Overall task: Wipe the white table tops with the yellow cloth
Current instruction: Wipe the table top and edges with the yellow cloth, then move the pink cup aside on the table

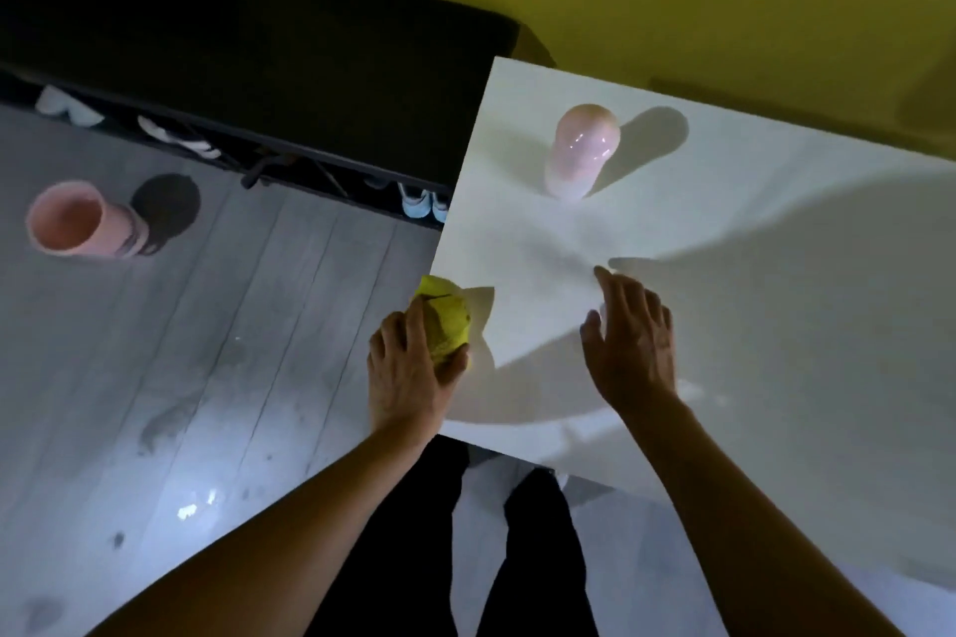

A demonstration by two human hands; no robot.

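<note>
The left hand (408, 367) squeezes the bunched yellow cloth (445, 321) at the near left edge of the white table (776, 300); the bare top lies right of its fingers. The right hand (633, 336) hovers nearby, fingers spread, holding nothing

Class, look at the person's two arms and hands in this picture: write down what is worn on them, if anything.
Nothing is worn: the left hand and the right hand are bare, without gloves, rings or a watch that shows. Both forearms are bare too, with no sleeve in view up to the picture's lower edge.
</note>
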